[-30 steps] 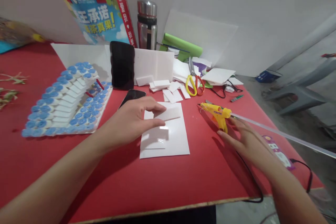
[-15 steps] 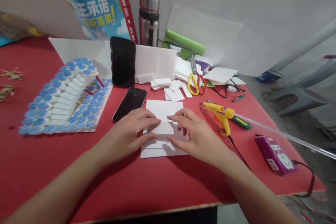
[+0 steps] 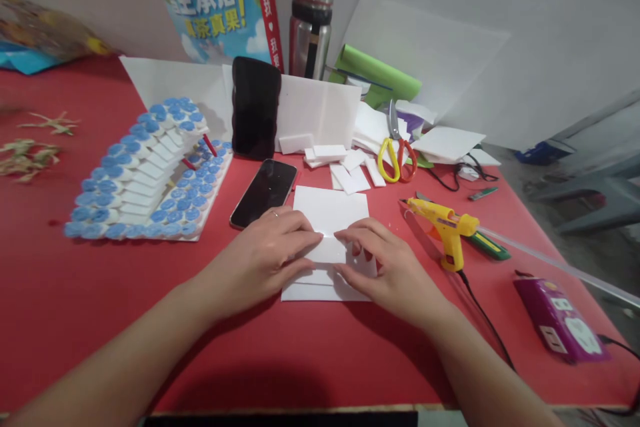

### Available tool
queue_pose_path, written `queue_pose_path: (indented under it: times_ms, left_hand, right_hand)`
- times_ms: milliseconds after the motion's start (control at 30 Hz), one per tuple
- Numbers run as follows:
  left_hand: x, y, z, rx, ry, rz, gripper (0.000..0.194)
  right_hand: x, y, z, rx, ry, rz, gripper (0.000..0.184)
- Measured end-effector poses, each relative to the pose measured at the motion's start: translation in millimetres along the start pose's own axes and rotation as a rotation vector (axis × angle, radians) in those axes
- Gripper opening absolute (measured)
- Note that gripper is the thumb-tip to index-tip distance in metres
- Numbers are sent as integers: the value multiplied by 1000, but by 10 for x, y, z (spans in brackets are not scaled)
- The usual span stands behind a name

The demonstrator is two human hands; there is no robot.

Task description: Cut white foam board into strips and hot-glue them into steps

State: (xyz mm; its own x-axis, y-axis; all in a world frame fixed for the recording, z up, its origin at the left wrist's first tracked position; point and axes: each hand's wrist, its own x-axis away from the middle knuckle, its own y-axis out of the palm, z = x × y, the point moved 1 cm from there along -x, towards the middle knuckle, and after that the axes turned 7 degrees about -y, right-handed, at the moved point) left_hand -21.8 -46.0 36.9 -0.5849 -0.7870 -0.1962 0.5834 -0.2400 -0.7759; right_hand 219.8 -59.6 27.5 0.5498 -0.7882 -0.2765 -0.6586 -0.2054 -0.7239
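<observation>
A white board (image 3: 330, 203) lies flat on the red table, with stepped white strips across its lower half. My left hand (image 3: 273, 250) grips the left part of the upper white strip (image 3: 331, 251), fingertips on its far edge and thumb on the near edge. From the other side my right hand (image 3: 387, 267) holds the right part of the same strip in the same way, its lower fingers curled. The strip rests on or just over the board; which of the two, I cannot tell. Beyond my left hand lies a dark phone (image 3: 265, 193).
To the left stands a white stair model (image 3: 150, 177) edged with blue rosettes. At the right are a yellow glue gun (image 3: 447, 227), a green cutter (image 3: 487, 243) and a purple power strip (image 3: 560, 320). Scissors (image 3: 397, 150), white offcuts (image 3: 350, 177) and a steel flask (image 3: 311, 27) are behind.
The whole view has shifted, so most things appear farther right. Both hands stay at the white strip, with the fingertips much as before around its edges.
</observation>
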Motion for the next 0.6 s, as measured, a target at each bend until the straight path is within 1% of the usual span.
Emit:
queue_pose_path:
  times_ms: [100,200,300,367,467,600]
  left_hand:
    - [6,-39,-65,95,-62,-9,25]
    - [23,-134,-216,242,-204,-15,34]
    - [45,-233,-368,373,-334,-96,38]
    - [56,-274,-421,400,-386,-143,36]
    - [59,-288,-425,387,-415,-153,26]
    - [49,-260,-398,403,-394,-135,23]
  right_hand:
    - [4,39,40,-36,12,26,26]
    - [-5,62,89,-97,30,65,27]
    - [-12,70,117,-127,51,70,27]
    - [-10,76,113,-128,62,64,26]
    - [-1,94,88,-128,70,49,26]
    - [6,119,61,-121,63,35,26]
